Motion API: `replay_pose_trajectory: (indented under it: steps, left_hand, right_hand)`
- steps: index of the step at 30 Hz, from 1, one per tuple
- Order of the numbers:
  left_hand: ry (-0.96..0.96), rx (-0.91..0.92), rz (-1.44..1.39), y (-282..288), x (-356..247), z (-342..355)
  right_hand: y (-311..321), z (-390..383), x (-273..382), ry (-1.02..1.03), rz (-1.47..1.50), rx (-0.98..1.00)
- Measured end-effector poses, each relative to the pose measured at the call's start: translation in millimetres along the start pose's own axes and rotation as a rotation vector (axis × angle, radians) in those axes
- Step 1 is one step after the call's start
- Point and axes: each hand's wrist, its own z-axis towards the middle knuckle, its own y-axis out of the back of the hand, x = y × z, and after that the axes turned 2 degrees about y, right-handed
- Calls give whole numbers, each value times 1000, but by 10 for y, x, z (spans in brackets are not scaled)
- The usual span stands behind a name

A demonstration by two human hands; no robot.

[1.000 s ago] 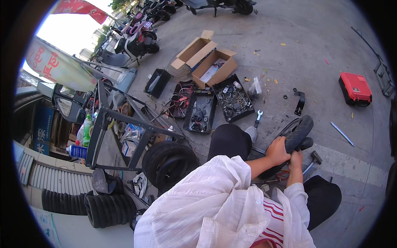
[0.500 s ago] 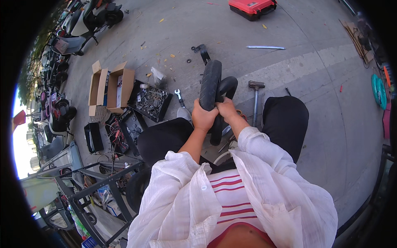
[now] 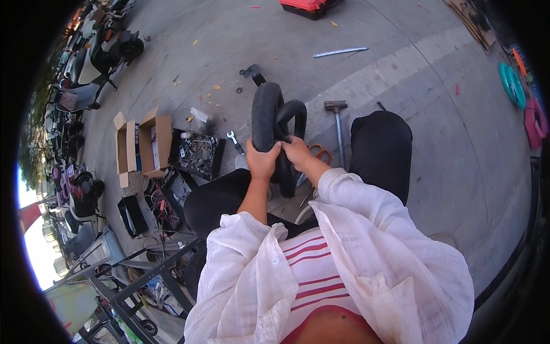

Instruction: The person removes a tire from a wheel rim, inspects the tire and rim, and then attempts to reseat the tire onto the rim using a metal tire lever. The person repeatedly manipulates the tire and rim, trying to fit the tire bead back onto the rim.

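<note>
Between my knees stands a small black tire [image 3: 264, 117] with treaded rubber, seen mostly edge-on. My left hand [image 3: 263, 161] is wrapped round its near side, thumb toward the middle. A black inner tube [image 3: 297, 112] bulges out of the tire's right side in a loop, and my right hand [image 3: 296, 153] grips it low down, close against the tire. The two thumbs nearly meet. My fingertips are partly hidden behind the rubber. Scissors with orange handles [image 3: 323, 153] lie just beyond my right wrist, and a hammer-like tool with a metal shaft [image 3: 339, 129] is farther right.
On the left are a wrench [image 3: 232, 137], a black tray of small metal parts [image 3: 197, 153] and open cardboard boxes [image 3: 154, 143]. A metal bar [image 3: 340, 52] and a red case [image 3: 306, 7] lie ahead. Parked scooters [image 3: 94, 57] line the far left; a dark metal frame [image 3: 137, 286] stands near left.
The view has shifted, so the surroundings sit farther left. The tube's loop stands higher and more open beside the tire. Both hands keep their hold.
</note>
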Motion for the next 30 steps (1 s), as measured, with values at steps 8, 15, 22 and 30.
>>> replay_pose_trajectory:
  steps: [8,15,22,30]
  left_hand:
    - [-44,-92,4,45,-4,233]
    - [-8,-25,-7,3,-113,305]
    - [4,-38,-56,19,79,519]
    - [398,168,-720,217,83,709]
  right_hand:
    - [144,-800,1627,507,-826,33]
    - [693,-561,2694,669,-1143,-41]
    - [708,-417,2571,522,-1474,104]
    - [630,-497,2611,439,-1535,600]
